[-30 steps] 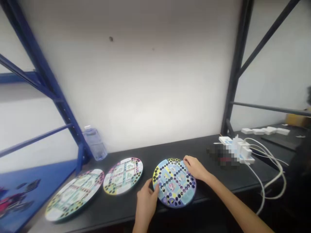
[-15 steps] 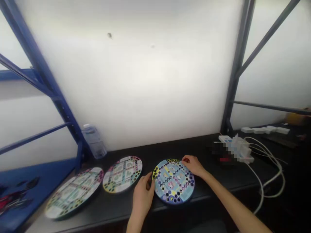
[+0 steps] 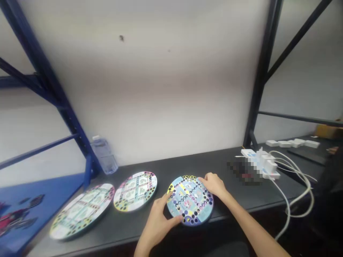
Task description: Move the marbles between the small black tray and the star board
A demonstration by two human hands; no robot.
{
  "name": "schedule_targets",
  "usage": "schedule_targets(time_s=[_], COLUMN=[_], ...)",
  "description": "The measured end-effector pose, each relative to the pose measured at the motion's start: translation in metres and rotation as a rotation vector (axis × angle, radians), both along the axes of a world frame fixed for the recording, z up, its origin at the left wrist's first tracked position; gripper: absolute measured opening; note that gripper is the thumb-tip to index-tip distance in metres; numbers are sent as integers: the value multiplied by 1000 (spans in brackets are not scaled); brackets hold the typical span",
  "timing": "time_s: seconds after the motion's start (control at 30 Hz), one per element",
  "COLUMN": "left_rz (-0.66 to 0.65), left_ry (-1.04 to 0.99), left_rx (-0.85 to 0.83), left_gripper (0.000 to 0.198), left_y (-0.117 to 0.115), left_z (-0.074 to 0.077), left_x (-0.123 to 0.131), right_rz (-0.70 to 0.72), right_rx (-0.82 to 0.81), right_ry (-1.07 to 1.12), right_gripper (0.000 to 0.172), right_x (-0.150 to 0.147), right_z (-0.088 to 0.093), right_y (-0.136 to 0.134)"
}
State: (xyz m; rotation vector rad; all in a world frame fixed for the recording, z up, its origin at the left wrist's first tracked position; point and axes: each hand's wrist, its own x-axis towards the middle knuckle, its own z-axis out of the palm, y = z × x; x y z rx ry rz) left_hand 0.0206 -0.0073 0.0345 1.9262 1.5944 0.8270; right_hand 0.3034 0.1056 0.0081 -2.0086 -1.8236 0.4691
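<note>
A round blue game board with yellow and purple patches and rows of dark circles lies at the front edge of the black table. My left hand is at its left side, thumb and fingers spread, with the thumb over the lower left rim and a fingertip at the upper left rim. At the upper right rim rests my right hand, its thumb on the board and its fingers bent at the edge. Two similar round boards, one whitish board and another, lie to the left.
A clear plastic bottle stands by the blue rack post. At the right are a white power strip, looped white cables and several small white boxes. A blue surface holds dark and red items.
My left hand has opened wider, its thumb moving down to the lower left rim. My right hand has shifted slightly at the upper right rim. The board has moved slightly left.
</note>
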Motion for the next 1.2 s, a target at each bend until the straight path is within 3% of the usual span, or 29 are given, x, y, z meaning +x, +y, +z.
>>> schedule_targets(time_s=[0.13,0.43,0.57,0.73,0.83,0.93,1.03,1.13,1.2], left_rz=[-50,-14,-7,108,155,138,69,11,-15], left_ry=[21,-37,-64,-35,-24,-5,-21,-28,-23], left_rx=[17,-40,-52,16,35,37,52,40,28], left_gripper=[103,107,98,68,68,91,107,109,109], left_y=[-3,2,-1,-7,-13,-19,-20,-15,-10], left_z=[-3,1,0,-10,-12,-10,-5,0,2], left_x=[-4,-2,-4,-5,0,9,17,21,21], right_rz=[-16,36,75,149,178,209,277,339,370], right_rx=[-14,-16,-27,-83,-56,59,137,111,82], right_ry=[-18,-89,-106,-4,58,205,541,906,1034], right_gripper=[53,57,55,43,33,19,40,53,59], right_x=[-2,0,8,25,32,33,29,23,19], right_z=[2,2,4,7,5,-3,-12,-18,-21], right_y=[0,-7,-14,-27,-29,-25,-19,-16,-15])
